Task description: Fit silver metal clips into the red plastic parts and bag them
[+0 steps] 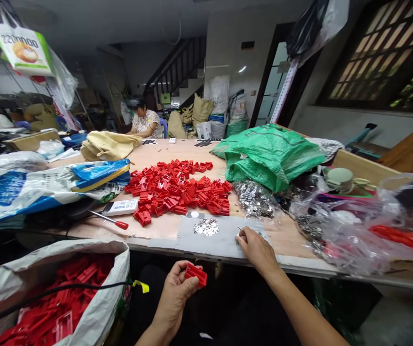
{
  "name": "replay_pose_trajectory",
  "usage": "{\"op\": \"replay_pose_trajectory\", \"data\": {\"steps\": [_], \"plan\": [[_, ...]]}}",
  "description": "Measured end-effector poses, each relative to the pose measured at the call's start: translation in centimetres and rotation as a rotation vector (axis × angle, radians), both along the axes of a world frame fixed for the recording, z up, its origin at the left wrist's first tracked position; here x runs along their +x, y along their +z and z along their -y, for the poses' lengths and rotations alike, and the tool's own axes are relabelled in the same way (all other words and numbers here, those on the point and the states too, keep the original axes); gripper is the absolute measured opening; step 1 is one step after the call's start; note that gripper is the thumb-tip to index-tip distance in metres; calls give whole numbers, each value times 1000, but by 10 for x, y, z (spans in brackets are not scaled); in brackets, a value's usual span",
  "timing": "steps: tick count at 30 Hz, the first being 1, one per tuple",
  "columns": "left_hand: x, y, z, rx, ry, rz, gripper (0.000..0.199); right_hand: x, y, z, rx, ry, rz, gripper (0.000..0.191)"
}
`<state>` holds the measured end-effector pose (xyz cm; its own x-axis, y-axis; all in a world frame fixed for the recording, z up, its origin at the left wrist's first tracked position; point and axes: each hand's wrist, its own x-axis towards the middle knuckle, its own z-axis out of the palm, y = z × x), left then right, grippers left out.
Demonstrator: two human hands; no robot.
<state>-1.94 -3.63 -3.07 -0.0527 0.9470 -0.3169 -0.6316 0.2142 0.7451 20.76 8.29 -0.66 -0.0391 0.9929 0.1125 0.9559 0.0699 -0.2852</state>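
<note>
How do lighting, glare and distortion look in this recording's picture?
Head view: lit unevenly, ceiling and area under the tabletop dark; window brighter than its surrounding wall; small glints on the metal pieces; wide-angle stretch toward the edges, the window leaning; seated person's face pixelated.

head-worn view, facing forward, angled down, close

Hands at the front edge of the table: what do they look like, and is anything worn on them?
They are a person's hands, not machine grippers. The left hand and right hand are ungloved, and no sleeve shows on the left forearm or right forearm. I can see no watch, bracelet, cable or marking on them.
</note>
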Motion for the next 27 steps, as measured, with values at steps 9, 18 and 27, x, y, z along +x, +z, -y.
{"op": "replay_pose_trajectory", "data": {"steps": [9,18,27], "plan": [[-11,9,-5,76,107,-80,40,4,-1,-8,56,41,-168,9],[-10,31,-12,251,207,-467,35,-41,33,37,-62,402,-830,26],[-11,49,-3,337,210,-628,35,-75,47,65,74,606,-697,15]]}}
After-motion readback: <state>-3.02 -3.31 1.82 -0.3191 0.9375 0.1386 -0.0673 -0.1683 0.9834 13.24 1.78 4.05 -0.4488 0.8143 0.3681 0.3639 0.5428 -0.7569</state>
